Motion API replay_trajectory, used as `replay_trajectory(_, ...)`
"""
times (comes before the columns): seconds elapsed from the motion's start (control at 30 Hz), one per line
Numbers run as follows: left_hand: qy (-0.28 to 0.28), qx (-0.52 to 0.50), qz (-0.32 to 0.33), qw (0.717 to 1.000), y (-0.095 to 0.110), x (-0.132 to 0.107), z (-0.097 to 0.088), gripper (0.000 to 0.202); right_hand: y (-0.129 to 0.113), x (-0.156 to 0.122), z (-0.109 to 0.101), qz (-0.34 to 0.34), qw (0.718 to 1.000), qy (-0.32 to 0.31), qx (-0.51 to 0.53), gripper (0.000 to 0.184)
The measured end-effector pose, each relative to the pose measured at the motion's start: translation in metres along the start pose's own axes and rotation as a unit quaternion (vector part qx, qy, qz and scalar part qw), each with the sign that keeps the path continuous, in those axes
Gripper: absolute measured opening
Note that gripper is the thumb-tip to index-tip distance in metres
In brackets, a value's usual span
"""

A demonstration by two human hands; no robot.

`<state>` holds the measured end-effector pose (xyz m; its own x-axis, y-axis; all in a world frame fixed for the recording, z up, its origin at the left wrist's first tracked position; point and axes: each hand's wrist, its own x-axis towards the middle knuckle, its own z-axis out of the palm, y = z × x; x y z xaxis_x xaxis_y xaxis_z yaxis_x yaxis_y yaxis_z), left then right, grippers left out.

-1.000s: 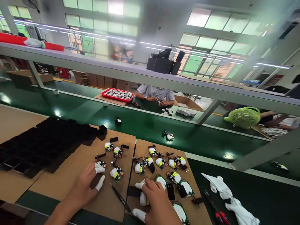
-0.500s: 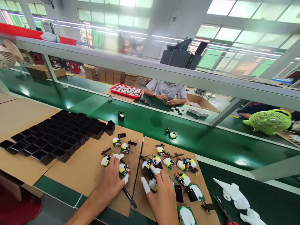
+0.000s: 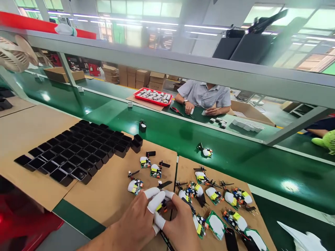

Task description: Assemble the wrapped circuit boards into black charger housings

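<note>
My left hand (image 3: pixel 131 223) and my right hand (image 3: pixel 183 219), with white finger cots on the fingertips, meet over the cardboard. Between their closed fingers is a small circuit board (image 3: pixel 159 207) with yellow tape, mostly hidden by the fingers. A black flat piece (image 3: pixel 164 184) sticks out just beyond the fingertips. Under my right hand lies a slim black tool (image 3: pixel 166 241) with pale lettering, partly covered. Three similar boards, one of them a white-coated circuit board (image 3: pixel 135 187), lie ahead of my left hand. Several more, such as a board with yellow tape (image 3: pixel 214 195), lie to the right.
Rows of black open boxes (image 3: pixel 86 153) stand on cardboard at the left. Across the green belt (image 3: pixel 172 134), a co-worker (image 3: pixel 204 96) sits by a red tray (image 3: pixel 153 97) of white parts. One board (image 3: pixel 205 151) rests on the belt. A metal rail (image 3: pixel 157 61) crosses above.
My hands were apart, each over boards on its own cardboard sheet. Now they are together around one circuit board. The view has shifted, and the co-worker's hands have moved apart.
</note>
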<state>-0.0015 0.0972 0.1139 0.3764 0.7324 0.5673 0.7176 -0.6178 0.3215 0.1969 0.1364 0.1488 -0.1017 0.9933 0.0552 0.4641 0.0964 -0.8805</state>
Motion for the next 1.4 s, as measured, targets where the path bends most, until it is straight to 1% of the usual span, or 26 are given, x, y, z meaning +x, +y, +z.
replay_trajectory(0.03, 0.014, -0.002, -0.017, 1.000, 0.002, -0.003, 0.002, 0.071, 0.006, 0.002, -0.003, 0.008, 1.000, 0.020, 0.008, 0.037)
replay_trajectory(0.1, 0.002, -0.010, -0.005, 1.000, 0.005, -0.009, 0.005, 0.060, 0.016, 0.004, -0.013, 0.027, 0.995, 0.077, 0.062, 0.054)
replay_trajectory(0.13, -0.036, -0.014, 0.026, 0.999, 0.006, -0.010, 0.006, 0.049, 0.021, 0.005, -0.019, 0.036, 0.988, 0.107, 0.102, 0.059)
replay_trajectory(0.17, -0.089, -0.018, 0.081, 0.993, 0.005, -0.009, 0.007, 0.038, 0.024, 0.006, -0.025, 0.043, 0.979, 0.134, 0.145, 0.062)
replay_trajectory(0.2, -0.129, -0.018, 0.117, 0.985, 0.003, -0.005, 0.008, 0.028, 0.026, 0.006, -0.030, 0.045, 0.969, 0.157, 0.183, 0.064)
replay_trajectory(0.23, -0.157, -0.017, 0.146, 0.977, -0.001, 0.001, 0.011, 0.023, 0.026, 0.006, -0.034, 0.045, 0.960, 0.176, 0.213, 0.066)
replay_trajectory(0.27, -0.171, -0.016, 0.166, 0.971, -0.006, 0.009, 0.014, 0.023, 0.027, 0.006, -0.037, 0.042, 0.953, 0.191, 0.229, 0.067)
replay_trajectory(0.33, -0.179, -0.003, 0.170, 0.969, -0.016, 0.029, 0.022, 0.020, 0.026, 0.006, -0.040, 0.036, 0.948, 0.209, 0.239, 0.070)
replay_trajectory(0.4, -0.176, 0.019, 0.143, 0.974, -0.024, 0.051, 0.030, 0.013, 0.026, 0.005, -0.040, 0.036, 0.942, 0.219, 0.251, 0.072)
replay_trajectory(0.5, -0.151, 0.047, 0.074, 0.985, -0.026, 0.073, 0.032, 0.020, 0.026, 0.004, -0.040, 0.036, 0.937, 0.224, 0.266, 0.072)
replay_trajectory(0.57, -0.122, 0.058, 0.013, 0.991, -0.027, 0.076, 0.022, 0.021, 0.026, 0.003, -0.041, 0.040, 0.931, 0.231, 0.279, 0.068)
replay_trajectory(0.63, -0.080, 0.074, -0.065, 0.992, -0.037, 0.071, 0.006, 0.011, 0.025, 0.003, -0.042, 0.049, 0.923, 0.238, 0.299, 0.065)
replay_trajectory(0.67, -0.055, 0.090, -0.113, 0.988, -0.046, 0.067, -0.003, 0.008, 0.024, 0.003, -0.043, 0.051, 0.920, 0.237, 0.310, 0.066)
replay_trajectory(0.7, -0.030, 0.111, -0.159, 0.981, -0.059, 0.064, -0.012, 0.012, 0.024, 0.003, -0.043, 0.050, 0.918, 0.232, 0.318, 0.067)
replay_trajectory(0.8, 0.020, 0.183, -0.272, 0.944, -0.105, 0.060, -0.034, 0.022, 0.025, 0.003, -0.043, 0.042, 0.922, 0.201, 0.327, 0.070)
replay_trajectory(0.87, 0.018, 0.205, -0.295, 0.933, -0.131, 0.061, -0.046, 0.019, 0.028, 0.004, -0.042, 0.041, 0.926, 0.174, 0.332, 0.066)
replay_trajectory(0.93, 0.006, 0.204, -0.289, 0.936, -0.143, 0.064, -0.054, 0.020, 0.030, 0.006, -0.042, 0.040, 0.928, 0.146, 0.342, 0.059)
replay_trajectory(0.97, 0.001, 0.195, -0.278, 0.941, -0.141, 0.064, -0.058, 0.022, 0.030, 0.007, -0.041, 0.038, 0.926, 0.138, 0.350, 0.055)
replay_trajectory(1.03, -0.006, 0.167, -0.242, 0.956, -0.122, 0.058, -0.061, 0.022, 0.026, 0.009, -0.041, 0.038, 0.919, 0.134, 0.369, 0.046)
replay_trajectory(1.13, -0.025, 0.097, -0.158, 0.982, -0.068, 0.037, -0.056, 0.013, 0.014, 0.009, -0.043, 0.041, 0.910, 0.138, 0.389, 0.036)
replay_trajectory(1.2, -0.094, -0.023, -0.057, 0.994, -0.030, 0.019, -0.046, 0.014, 0.007, 0.005, -0.043, 0.048, 0.909, 0.134, 0.392, 0.036)
replay_trajectory(1.23, -0.145, -0.075, -0.022, 0.986, -0.014, 0.011, -0.040, 0.015, 0.006, 0.000, -0.043, 0.055, 0.910, 0.124, 0.391, 0.037)
replay_trajectory(1.3, -0.195, -0.103, -0.014, 0.975, 0.007, -0.004, -0.028, 0.012, 0.011, -0.013, -0.041, 0.069, 0.914, 0.112, 0.383, 0.042)
replay_trajectory(1.33, -0.206, -0.105, -0.032, 0.972, 0.011, -0.009, -0.022, 0.012, 0.016, -0.022, -0.040, 0.074, 0.917, 0.108, 0.378, 0.046)
replay_trajectory(1.37, -0.210, -0.107, -0.059, 0.970, 0.013, -0.012, -0.017, 0.017, 0.021, -0.032, -0.037, 0.076, 0.918, 0.107, 0.374, 0.050)
replay_trajectory(1.4, -0.210, -0.116, -0.090, 0.967, 0.013, -0.013, -0.012, 0.033, 0.027, -0.042, -0.035, 0.072, 0.919, 0.113, 0.372, 0.055)
